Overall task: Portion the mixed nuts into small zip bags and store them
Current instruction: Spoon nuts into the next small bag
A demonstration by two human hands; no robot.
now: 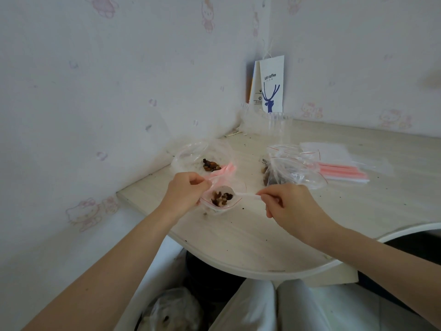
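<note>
A person's left hand [185,191] pinches the rim of a small zip bag [223,206] holding mixed nuts [220,198] at a pale worktop [262,235], while the right hand [290,203] grips a clear plastic spoon [247,195] at the bag's mouth. Beyond lie two larger nut bags [202,156] [290,168], a stack of empty zip bags [334,161], and a paper coffee bag [270,84] upright in the corner.

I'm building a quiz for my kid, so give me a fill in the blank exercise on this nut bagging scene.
1. The left hand holds a small zip bag with ____ inside.
2. The clear spoon is pinched by the ____ hand.
3. The paper bag in the corner reads luckin ____.
Missing words: nuts; right; coffee.
</note>
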